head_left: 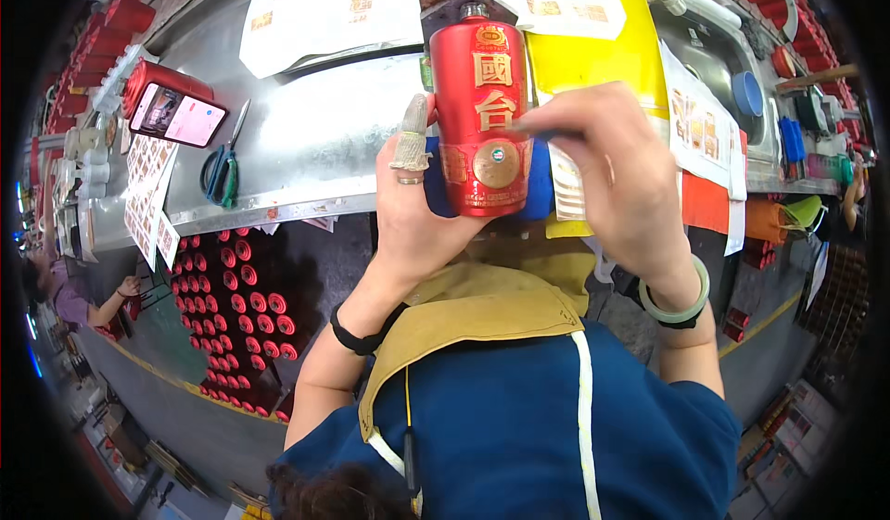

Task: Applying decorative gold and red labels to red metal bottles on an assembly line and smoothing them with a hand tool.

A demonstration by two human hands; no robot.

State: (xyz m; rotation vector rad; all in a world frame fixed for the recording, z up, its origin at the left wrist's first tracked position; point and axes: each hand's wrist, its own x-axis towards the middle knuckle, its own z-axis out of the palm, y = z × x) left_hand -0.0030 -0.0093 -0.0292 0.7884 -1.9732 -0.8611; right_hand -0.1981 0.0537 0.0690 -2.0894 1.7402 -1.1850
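Note:
A glossy red bottle (479, 103) with gold characters and a round gold emblem leans before me at the bench's near edge. My left hand (413, 200) is closed round its lower left side; a grey cover and a cloth wrap sit on one finger, with a ring below. At the bottle's right side, my right hand (607, 149) is pinched on a thin dark tool (556, 133), whose kind I cannot make out. Its tip is close to the gold lettering. Behind the bottle's base shows some blue material (540, 182), partly hidden.
Left on the metal bench (315, 112) lie scissors (222, 168) and a phone (176, 115) propped on a red container. Printed sheets (329, 10) and a yellow sheet (593, 66) cover other parts. Several red bottles (246, 302) stand below left. Another person (93, 307) is at far left.

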